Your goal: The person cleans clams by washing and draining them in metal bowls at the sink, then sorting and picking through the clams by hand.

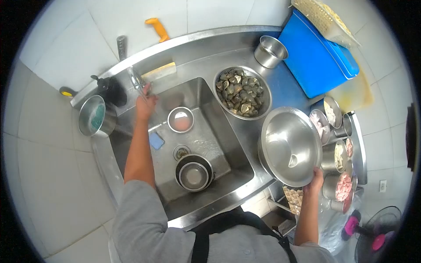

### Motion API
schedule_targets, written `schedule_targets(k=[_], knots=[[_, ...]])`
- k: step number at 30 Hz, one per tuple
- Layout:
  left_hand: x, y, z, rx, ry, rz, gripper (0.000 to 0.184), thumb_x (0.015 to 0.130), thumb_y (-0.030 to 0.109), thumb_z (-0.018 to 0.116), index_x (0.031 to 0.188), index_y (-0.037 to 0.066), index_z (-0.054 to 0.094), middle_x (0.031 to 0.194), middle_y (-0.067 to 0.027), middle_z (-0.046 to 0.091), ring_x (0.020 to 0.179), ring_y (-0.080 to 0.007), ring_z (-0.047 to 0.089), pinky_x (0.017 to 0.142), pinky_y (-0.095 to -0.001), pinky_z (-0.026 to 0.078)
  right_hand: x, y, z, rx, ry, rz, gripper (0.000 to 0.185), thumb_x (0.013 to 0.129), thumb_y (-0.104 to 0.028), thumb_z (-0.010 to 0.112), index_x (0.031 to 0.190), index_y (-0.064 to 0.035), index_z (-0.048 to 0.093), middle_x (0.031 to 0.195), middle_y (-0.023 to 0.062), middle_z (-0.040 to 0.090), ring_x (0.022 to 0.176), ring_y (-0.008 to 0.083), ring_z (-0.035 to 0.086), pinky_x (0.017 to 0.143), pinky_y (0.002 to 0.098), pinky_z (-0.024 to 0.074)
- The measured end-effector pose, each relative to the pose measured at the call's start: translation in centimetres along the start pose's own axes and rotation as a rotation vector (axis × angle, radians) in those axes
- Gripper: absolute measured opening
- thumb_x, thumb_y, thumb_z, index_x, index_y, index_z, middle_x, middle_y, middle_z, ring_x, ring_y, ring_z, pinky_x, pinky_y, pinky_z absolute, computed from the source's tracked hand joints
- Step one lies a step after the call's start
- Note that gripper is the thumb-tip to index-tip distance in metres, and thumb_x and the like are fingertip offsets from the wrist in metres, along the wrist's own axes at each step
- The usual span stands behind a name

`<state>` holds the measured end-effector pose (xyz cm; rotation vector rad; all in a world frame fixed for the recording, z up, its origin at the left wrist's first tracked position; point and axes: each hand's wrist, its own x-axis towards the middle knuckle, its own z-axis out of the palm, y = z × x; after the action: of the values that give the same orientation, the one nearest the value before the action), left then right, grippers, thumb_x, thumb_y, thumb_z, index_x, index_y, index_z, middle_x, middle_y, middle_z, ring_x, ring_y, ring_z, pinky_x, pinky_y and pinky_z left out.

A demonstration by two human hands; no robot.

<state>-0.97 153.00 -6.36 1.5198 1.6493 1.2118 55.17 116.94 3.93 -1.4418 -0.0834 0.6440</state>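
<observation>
My left hand point(146, 101) is at the chrome faucet point(135, 79) at the back left of the sink, its fingers closed around the spout end. With my right hand point(314, 179) I grip the rim of a large steel bowl point(287, 140). This bowl is tilted over the counter to the right of the sink, and a little liquid or a bright reflection shows at its bottom. Behind it, a steel bowl full of clams point(241, 92) stands on the counter.
In the sink point(206, 127) are a small bowl point(180, 119), a blue sponge point(156, 140) and nested pots point(193, 175) near the drain. A steel pot point(94, 115) stands at left. A blue cooler point(313, 57), an empty pot point(270, 51) and several food containers point(333, 155) line the right.
</observation>
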Motion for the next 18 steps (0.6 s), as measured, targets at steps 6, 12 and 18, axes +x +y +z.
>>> schedule_targets(k=[6, 12, 18], knots=[[-5.1, 5.1, 8.0, 0.524, 0.031, 0.281, 0.047, 0.080, 0.044, 0.066, 0.097, 0.000, 0.061, 0.092, -0.0171, 0.065, 0.080, -0.0350, 0.063, 0.069, -0.0460, 0.047, 0.4, 2.3, -0.1, -0.109, -0.033, -0.125, 0.015, 0.088, -0.010, 0.057, 0.095, 0.0039, 0.057, 0.095, 0.0129, 0.061, 0.085, 0.0233, 0.061, 0.080, 0.0360, 0.0496], [-8.8, 13.9, 20.4, -0.593, -0.506, -0.809, 0.054, 0.081, 0.023, 0.064, 0.121, -0.010, 0.050, 0.118, -0.0213, 0.055, 0.109, -0.0382, 0.054, 0.090, -0.0582, 0.046, 1.5, 1.1, -0.7, -0.306, -0.082, -0.102, 0.015, 0.088, -0.011, 0.059, 0.080, 0.0005, 0.056, 0.086, 0.0091, 0.062, 0.081, 0.0207, 0.060, 0.075, 0.0349, 0.0488], [-15.9, 9.3, 15.7, -0.800, -0.313, -0.691, 0.020, 0.076, 0.000, 0.054, 0.093, -0.010, 0.057, 0.088, -0.0158, 0.061, 0.073, -0.0289, 0.065, 0.057, -0.0412, 0.058, 4.3, 1.2, -0.9, -0.227, -0.111, -0.109, 0.025, 0.087, -0.015, 0.061, 0.097, 0.0076, 0.061, 0.094, 0.0147, 0.064, 0.085, 0.0245, 0.061, 0.076, 0.0361, 0.0492]])
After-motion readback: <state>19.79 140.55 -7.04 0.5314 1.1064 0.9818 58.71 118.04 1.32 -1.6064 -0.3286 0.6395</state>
